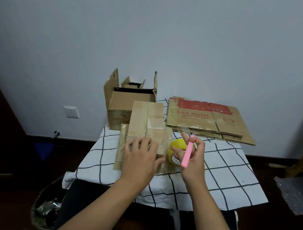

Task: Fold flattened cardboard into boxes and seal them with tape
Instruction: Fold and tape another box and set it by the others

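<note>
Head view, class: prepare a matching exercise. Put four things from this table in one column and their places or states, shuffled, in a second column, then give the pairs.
Things
1. pink cutter
2. yellow tape roll
3. open box
4. flattened cardboard

Places or states
A. lying flat, far right of the table
B. held in the right hand
C. standing at the back, flaps up
D. behind the right hand, beside the box under the left hand

Pairs: 1-B, 2-D, 3-C, 4-A

L grip (142, 149) flat, palm down; R grip (191, 157) raised, fingers curled.
</note>
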Demonstrator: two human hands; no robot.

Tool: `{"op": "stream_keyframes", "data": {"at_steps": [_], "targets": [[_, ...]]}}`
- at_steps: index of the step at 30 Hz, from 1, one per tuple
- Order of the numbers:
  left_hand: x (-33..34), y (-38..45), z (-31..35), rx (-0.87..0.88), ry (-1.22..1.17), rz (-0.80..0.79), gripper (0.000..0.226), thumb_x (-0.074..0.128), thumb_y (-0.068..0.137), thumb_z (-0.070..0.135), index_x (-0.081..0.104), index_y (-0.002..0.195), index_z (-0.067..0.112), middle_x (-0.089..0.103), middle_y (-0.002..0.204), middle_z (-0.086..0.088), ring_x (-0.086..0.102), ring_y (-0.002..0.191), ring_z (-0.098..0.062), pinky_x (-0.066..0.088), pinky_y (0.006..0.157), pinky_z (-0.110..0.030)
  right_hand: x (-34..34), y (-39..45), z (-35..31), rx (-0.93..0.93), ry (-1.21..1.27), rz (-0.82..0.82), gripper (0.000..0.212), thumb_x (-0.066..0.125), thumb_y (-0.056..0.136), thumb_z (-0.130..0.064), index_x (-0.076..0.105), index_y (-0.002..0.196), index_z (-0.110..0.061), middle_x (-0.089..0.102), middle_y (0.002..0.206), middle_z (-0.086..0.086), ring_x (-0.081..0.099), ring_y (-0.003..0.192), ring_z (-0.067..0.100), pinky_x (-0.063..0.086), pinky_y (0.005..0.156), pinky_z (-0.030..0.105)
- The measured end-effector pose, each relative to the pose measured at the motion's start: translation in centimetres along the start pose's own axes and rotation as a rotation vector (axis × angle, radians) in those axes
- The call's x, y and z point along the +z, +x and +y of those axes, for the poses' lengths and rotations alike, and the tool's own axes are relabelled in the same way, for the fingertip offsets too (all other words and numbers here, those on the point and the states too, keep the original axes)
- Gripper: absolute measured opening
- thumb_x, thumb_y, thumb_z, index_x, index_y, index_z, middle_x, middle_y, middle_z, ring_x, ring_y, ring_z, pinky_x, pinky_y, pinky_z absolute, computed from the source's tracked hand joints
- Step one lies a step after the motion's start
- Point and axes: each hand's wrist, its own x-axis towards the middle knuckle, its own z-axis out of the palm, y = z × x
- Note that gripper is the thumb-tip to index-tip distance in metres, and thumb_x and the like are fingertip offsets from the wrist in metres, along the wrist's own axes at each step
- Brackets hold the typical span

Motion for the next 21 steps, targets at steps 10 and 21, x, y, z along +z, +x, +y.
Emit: {"op": "stream_keyframes", "data": {"at_steps": [10,21], "targets": [[-0.2,0.4,-0.8,0.045,-0.069,-0.010,0.039,0.083,0.068,0.048,0.061,0.090,0.025,0.063,0.099,0.006,0.059,0.091,-0.021,0.046,0.079,-0.039,0.6,-0.7,0.8,-0.012,-0.068,-0.048,0.046,0.061,0.089,0.008,0.040,0.112,-0.026,0.052,0.142,-0.006,0.062,0.116,0.015,0.057,0.089,0.037],[-0.4,0.1,-0.8,0.036,-0.108,-0.047,0.032,0.082,0.073,0.040,0.060,0.091,0.024,0.063,0.104,0.002,0.059,0.096,-0.025,0.048,0.085,-0.045,1.7,-1.1,0.9,-0.009,0.004,0.024,0.046,0.061,0.089,0.008,0.040,0.109,-0.029,0.055,0.138,-0.002,0.062,0.109,0.016,0.053,0.083,0.040]]}}
